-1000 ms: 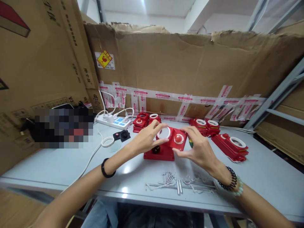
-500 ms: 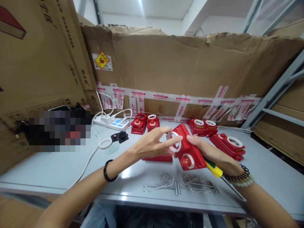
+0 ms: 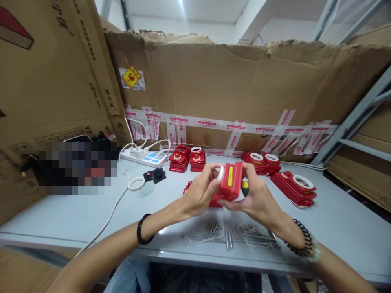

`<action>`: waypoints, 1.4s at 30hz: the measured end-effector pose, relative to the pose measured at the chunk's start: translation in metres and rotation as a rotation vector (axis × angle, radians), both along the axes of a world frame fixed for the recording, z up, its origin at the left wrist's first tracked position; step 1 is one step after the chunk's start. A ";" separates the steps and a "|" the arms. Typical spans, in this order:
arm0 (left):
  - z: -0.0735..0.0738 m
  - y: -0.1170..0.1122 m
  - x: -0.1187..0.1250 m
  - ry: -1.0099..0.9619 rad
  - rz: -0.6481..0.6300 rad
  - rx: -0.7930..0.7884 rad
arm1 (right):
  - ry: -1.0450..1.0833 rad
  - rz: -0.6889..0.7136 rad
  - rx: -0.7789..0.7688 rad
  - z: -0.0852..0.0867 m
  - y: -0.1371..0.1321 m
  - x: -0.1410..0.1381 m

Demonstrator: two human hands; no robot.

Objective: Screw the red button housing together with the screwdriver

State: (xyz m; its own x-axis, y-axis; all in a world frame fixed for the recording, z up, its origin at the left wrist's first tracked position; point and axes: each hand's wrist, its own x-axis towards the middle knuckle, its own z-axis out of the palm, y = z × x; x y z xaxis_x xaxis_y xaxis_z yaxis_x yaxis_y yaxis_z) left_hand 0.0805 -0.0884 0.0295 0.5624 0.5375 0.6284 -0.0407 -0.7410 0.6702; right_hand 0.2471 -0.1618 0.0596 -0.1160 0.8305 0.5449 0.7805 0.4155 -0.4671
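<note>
Above the table, both hands grip a red plastic housing (image 3: 231, 179), turned so that a side with a yellow label faces me. My left hand (image 3: 201, 189) is closed on its left side, fingers at the white ring (image 3: 220, 173) and thumb near the front. On the other side, my right hand (image 3: 258, 193) clasps the housing between thumb and fingers. A yellow and green screwdriver handle (image 3: 245, 188) shows in the gap of the right hand; most of the screwdriver is hidden. Another red part (image 3: 187, 186) lies behind the left hand.
Loose screws (image 3: 214, 230), metal rods and white string lie near the front edge. Several red housings (image 3: 198, 158) stand at the back, others at the right (image 3: 295, 188). A power strip (image 3: 145, 156), black parts (image 3: 154, 175), a white ring (image 3: 136, 184) and a cable occupy the left.
The housing has been turned from its ring-and-knob face to its labelled side. My right hand has moved left around it, and the screwdriver has swung mostly out of sight.
</note>
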 end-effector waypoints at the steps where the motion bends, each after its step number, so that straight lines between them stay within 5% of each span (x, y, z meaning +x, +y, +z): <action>1: 0.001 -0.001 0.001 0.018 -0.001 -0.149 | -0.126 -0.033 0.121 -0.002 0.001 0.002; 4: -0.001 0.005 0.002 0.114 -0.085 -0.509 | -0.465 -0.039 0.322 -0.007 0.004 0.005; 6: -0.003 0.012 -0.001 0.213 -0.121 -0.594 | -0.547 -0.024 0.322 -0.009 0.006 0.006; 10: 0.002 0.013 -0.011 0.178 0.006 -0.347 | -0.375 0.021 0.214 -0.012 0.011 0.006; 15: 0.018 0.002 -0.021 0.048 -0.234 -0.072 | -0.123 -0.018 0.101 -0.006 0.014 0.010; 25: 0.014 0.010 -0.021 0.050 -0.229 -0.174 | 0.105 0.159 -0.129 0.001 0.016 0.011; 32: 0.002 0.007 -0.011 -0.045 -0.152 -0.469 | -0.240 -0.006 0.156 -0.014 0.020 0.012; 42: 0.006 0.005 -0.010 0.122 -0.110 -0.646 | -0.701 0.048 0.515 -0.019 0.017 0.010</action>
State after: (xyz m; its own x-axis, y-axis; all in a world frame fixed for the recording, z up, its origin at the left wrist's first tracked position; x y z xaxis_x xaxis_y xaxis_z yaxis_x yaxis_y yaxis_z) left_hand 0.0704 -0.0831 0.0352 0.6823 0.7198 0.1275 0.0114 -0.1848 0.9827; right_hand 0.2569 -0.1445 0.0407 -0.5940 0.4856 0.6414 0.7938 0.4829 0.3696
